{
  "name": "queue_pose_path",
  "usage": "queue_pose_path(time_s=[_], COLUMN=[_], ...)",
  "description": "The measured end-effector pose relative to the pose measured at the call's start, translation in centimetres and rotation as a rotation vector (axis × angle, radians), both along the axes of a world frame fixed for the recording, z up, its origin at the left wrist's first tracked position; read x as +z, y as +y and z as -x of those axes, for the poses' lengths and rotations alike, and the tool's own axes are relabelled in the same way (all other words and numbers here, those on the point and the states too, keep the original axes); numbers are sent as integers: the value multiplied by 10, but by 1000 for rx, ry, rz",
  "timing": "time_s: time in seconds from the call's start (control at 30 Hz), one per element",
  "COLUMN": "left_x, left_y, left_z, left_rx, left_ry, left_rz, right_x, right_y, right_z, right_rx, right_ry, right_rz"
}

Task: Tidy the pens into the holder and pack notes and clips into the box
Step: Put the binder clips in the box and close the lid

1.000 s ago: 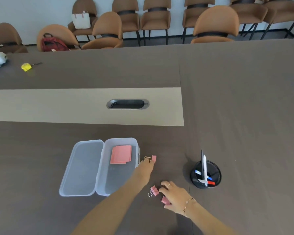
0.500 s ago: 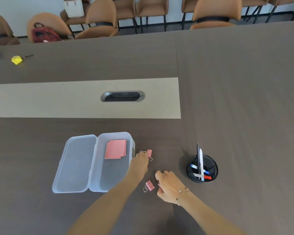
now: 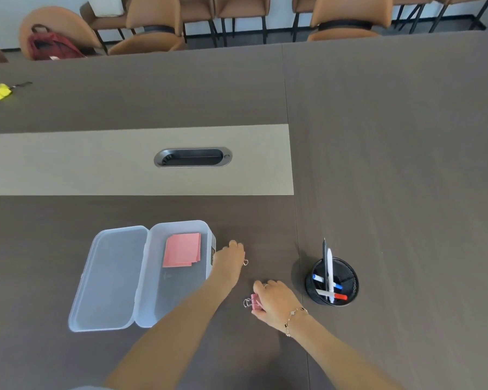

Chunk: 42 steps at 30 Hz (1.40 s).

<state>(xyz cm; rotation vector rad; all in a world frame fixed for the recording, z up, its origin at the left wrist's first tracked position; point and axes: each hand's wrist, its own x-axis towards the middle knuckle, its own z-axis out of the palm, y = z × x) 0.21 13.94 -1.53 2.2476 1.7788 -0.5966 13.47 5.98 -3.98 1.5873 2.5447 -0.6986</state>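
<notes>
A clear plastic box [image 3: 181,305] lies open on the dark table, its lid [image 3: 110,277] flipped to the left. Pink notes [image 3: 182,249] rest inside it. My left hand [image 3: 229,261] is just right of the box, closed over a binder clip whose wire loop [image 3: 245,262] pokes out. Nearer to me, my right hand [image 3: 276,301] grips a pink binder clip [image 3: 253,302] at the tabletop. A black mesh pen holder [image 3: 347,285] stands to the right with several pens [image 3: 329,273] in it.
A cable grommet [image 3: 192,157] sits in the lighter strip of the table. A yellow item [image 3: 0,91] lies at the far left. Brown chairs line the far side, one with a red backpack [image 3: 51,47].
My left hand has closed over the clip beside the box, hiding its pink body. My right hand has taken hold of the nearer pink clip. The camera has tilted down.
</notes>
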Motion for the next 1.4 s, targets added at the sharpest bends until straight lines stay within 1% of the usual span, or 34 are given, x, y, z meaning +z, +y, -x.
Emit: queue_pose_path(time_s=[0.1,0.17,0.23,0.3,0.37,0.43,0.47,0.5,0.57,0.63,0.7,0.77,0.87,0.97,1.03,1.1,1.13,1.2,1.27,1.3,1.33,1.4], left_x=[1,8,26,51,77,90,93,91,80,66,52,41,32,33,38,49,56,68,75,73,70,60], left_y=[-2,-1,3,10,16,13,8,1,-18,-37,-54,-67,-72,-67,-65,-64,-63,-55,-42,-35,-28,-22], left_z=[0,4,14,33,60,94,110,126,150,164,168,166,163,163,168,178,186,207,235,250,264,286], left_rx=[28,67,107,128,189,278,304,311,329,328,272,192,136,122,143,180,182,202,358,478,630,976], left_ry=[-69,-210,-380,-475,-524,-559,-535,-469,-345,-287,-250,-215,-159,-130,-226,-374,-428,-482,-495,-478,-435,-354], left_rz=[-17,-46,-112,-202,-219,-132,-72,-22,33,47,101,162,144,129,158,129,66,-137,-334,-382,-357,-138], right_x=[5,11,19,32,48,68,77,84,93,91,80,66,52,49,52,59,62,72,82,85,86,85], right_y=[2,8,18,34,51,67,73,77,80,74,63,53,47,49,50,49,48,47,45,44,42,39], right_z=[-7,-5,3,17,34,57,70,83,109,132,149,161,169,170,170,167,164,155,142,135,130,124], right_rx=[-103,-230,-416,-555,-557,-474,-412,-329,-102,123,263,329,342,364,366,295,209,-16,-267,-388,-496,-677], right_ry=[62,155,295,423,492,512,506,477,340,169,11,-134,-269,-305,-307,-268,-192,39,246,313,360,396], right_rz=[-10,-3,49,109,115,86,78,75,45,17,8,19,57,17,-24,1,42,75,42,64,132,347])
